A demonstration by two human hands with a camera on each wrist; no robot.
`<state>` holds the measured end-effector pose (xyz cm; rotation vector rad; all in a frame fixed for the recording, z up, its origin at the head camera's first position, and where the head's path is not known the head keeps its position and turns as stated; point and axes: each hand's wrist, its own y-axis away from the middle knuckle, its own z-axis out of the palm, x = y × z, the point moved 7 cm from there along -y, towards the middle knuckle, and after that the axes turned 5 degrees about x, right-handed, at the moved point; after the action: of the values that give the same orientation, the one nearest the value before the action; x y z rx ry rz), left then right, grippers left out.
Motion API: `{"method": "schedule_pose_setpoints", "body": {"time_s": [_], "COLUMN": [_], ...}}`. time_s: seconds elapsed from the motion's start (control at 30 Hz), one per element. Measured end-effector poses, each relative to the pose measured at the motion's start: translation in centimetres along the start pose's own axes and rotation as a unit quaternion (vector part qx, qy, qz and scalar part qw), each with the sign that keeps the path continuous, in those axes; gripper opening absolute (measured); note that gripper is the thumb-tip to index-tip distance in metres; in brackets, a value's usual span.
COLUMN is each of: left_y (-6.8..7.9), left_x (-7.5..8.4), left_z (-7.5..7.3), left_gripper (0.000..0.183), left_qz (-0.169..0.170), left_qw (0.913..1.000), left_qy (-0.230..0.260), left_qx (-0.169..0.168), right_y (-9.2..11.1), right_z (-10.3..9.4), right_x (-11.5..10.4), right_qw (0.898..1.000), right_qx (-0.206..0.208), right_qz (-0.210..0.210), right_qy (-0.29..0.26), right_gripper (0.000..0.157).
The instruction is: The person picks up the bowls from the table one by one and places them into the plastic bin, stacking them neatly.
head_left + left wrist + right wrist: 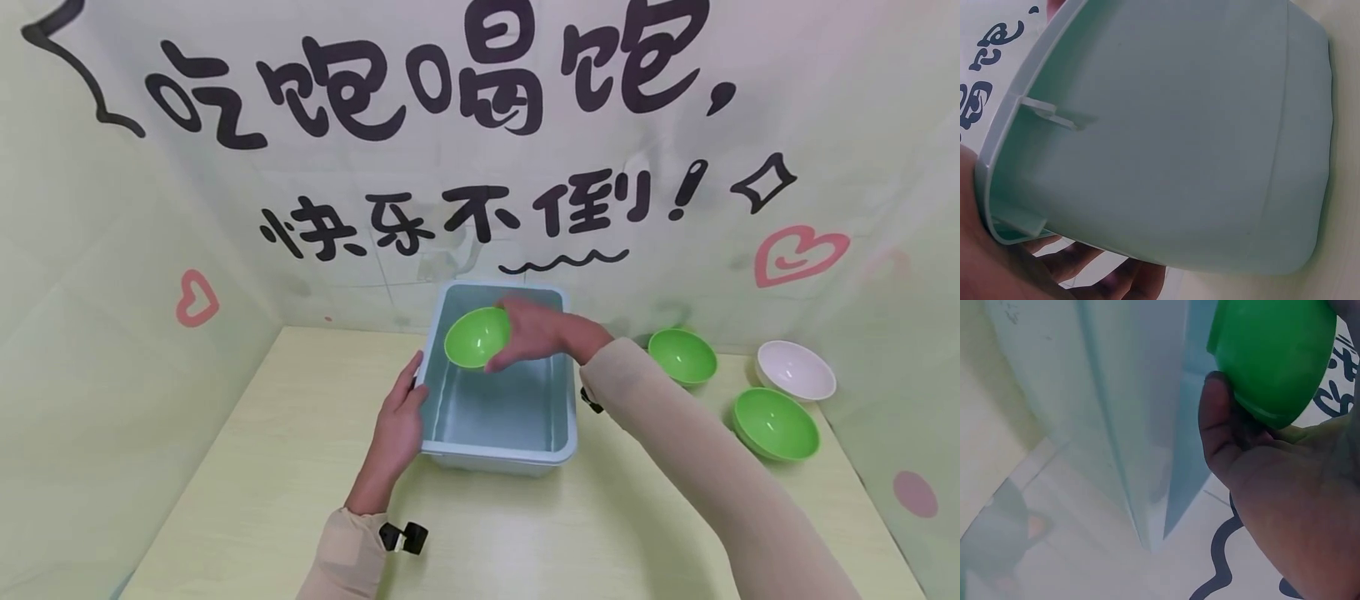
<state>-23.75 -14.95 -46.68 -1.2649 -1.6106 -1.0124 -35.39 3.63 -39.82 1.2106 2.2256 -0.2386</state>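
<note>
Right hand point(536, 333) holds a green bowl point(477, 337) by its rim and underside, fingers curled round it; in the right wrist view the thumb point(1216, 425) lies against the bowl's outer wall. The bowl is tilted, mouth facing left and toward the camera, and hangs above the far left part of the pale blue bin point(497, 454), inside the line of its rim and clear of the floor. From this hand the bin's floor lies straight below and slightly nearer the body.

Left hand point(401, 421) rests against the bin's left wall near the front corner, fingers fairly straight along the outside. In the left wrist view the fingertips point(1116, 278) show under the rim lip. Judged as bracing the bin rather than gripping it.

The bin's long axis runs away from the body, short walls front and back. Nothing visible inside it, so there is free room on all sides of the bowl.

On the tabletop point(247, 467), right of the bin: a second green bowl point(682, 356) near the back, a third green bowl point(776, 423) further forward, a white bowl point(796, 370) beyond it. All three stand upright, apart from one another, and lie on the right arm's side. The right sleeve crosses over the bin's right rim.
</note>
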Motion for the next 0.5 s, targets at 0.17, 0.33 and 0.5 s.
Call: {"method": "schedule_pose_setpoints", "body": {"time_s": [0.17,0.33,0.5], "left_y": [-0.1,-0.1,-0.1], "left_x": [0.0,-0.1,-0.2], "left_z": [0.1,0.0,0.0], "left_gripper": [0.053,0.053,0.053], "left_qz": [0.001,0.001,0.000], "left_qw": [1.0000,1.0000,1.0000], "left_qy": [0.000,0.002,0.004], "left_qx": [-0.001,0.000,0.000], "right_y": [0.4,0.7,0.9], "right_z": [1.0,1.9,2.5], "right_x": [0.5,1.3,1.6], "right_qw": [0.999,0.999,0.999], "right_qx": [-0.027,-0.037,-0.044], "right_qz": [0.011,0.016,0.009], "right_qy": [0.012,0.015,0.025], "right_gripper": [0.098,0.104,0.105]}}
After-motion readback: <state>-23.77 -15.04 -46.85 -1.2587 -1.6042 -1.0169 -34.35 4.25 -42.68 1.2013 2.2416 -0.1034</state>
